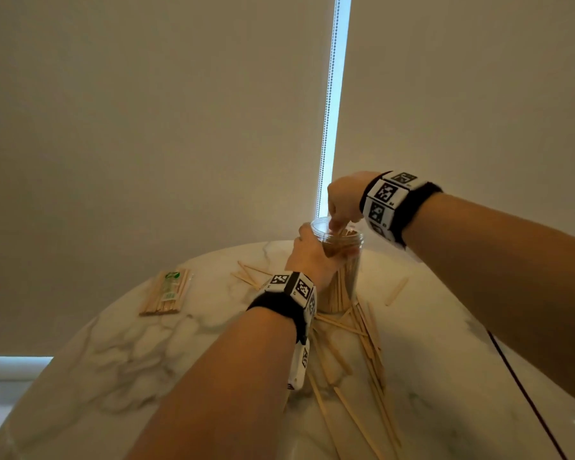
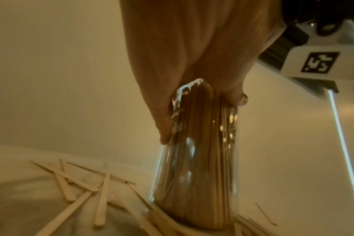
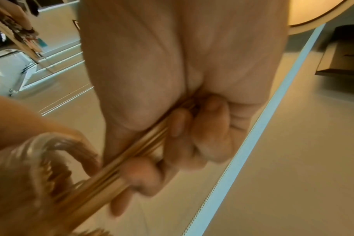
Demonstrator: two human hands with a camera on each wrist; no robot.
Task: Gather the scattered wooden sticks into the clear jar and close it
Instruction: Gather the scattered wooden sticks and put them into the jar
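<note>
Wooden sticks (image 3: 119,162) — a small bundle — are being pinched between the thumb and curled fingers of the right hand (image 1: 344,199), which is hovering over the open mouth of the clear jar (image 1: 342,270). In the right wrist view the lower ends of the bundle are pointing into the jar's rim; the picture is blurred there, so how far in they reach I cannot tell.

Left hand (image 1: 309,257) is wrapping round the upper part of the jar, thumb on one side and fingers on the other, as the left wrist view is showing. Jar is standing upright on the marble table (image 1: 113,353) and is already packed with upright sticks; no lid is sitting on it.

Loose sticks (image 1: 362,330) are lying crossed on the table around the jar's base — most of them on the near side, a few (image 1: 248,275) beyond the left wrist, one single stick (image 1: 397,291) apart to the right. A wrapped packet of sticks (image 1: 166,292) with a green label is lying well to the left. A dark cable (image 1: 525,393) is running across the right edge of the table.
</note>
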